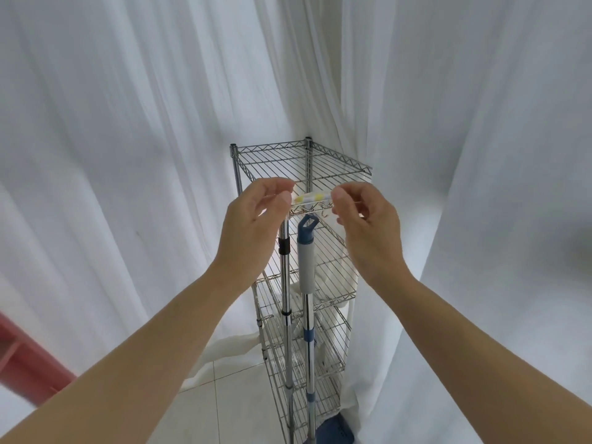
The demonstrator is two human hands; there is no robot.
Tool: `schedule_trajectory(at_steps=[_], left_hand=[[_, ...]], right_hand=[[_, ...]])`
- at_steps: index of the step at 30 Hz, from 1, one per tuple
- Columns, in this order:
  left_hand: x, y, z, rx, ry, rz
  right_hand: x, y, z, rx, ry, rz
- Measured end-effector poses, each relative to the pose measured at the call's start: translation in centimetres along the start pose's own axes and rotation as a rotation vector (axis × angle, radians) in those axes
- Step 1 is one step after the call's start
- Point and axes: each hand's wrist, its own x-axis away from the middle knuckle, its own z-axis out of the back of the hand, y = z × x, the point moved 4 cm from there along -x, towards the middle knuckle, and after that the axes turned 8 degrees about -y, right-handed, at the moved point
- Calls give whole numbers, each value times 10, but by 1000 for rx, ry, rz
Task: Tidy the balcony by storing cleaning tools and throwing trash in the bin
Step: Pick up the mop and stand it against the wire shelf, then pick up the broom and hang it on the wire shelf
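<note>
A small folded cloth with yellow and white checks is stretched level between my left hand and my right hand. Each hand pinches one end of it, just above the front edge of the wire rack's top shelf. Under my hands, a mop with a blue loop cap and grey grip stands upright against the front of the rack. Its blue head shows at the floor. A chrome pole with a black collar stands just left of the mop.
The chrome wire rack has several shelves and stands in a corner between white curtains. Pale floor tiles lie in front of it. A red object sits at the lower left edge.
</note>
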Motion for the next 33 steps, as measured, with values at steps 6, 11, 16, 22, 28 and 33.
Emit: schedule_trajectory(at_steps=[6, 11, 16, 22, 28, 33], left_hand=[[22, 28, -9, 36, -2, -109], [26, 58, -41, 94, -128, -232], [26, 72, -69, 216, -310, -341], [28, 83, -76, 392, -487, -456], [55, 85, -102, 619, -681, -407], [104, 114, -143, 817, -869, -382]], right_hand=[[17, -26, 23, -64, 78, 39], [41, -50, 54, -3, 177, 58], [63, -81, 82, 112, 346, 65], [100, -109, 77, 233, 548, 56], [158, -132, 71, 457, 711, -25], [226, -168, 83, 642, 891, -110]])
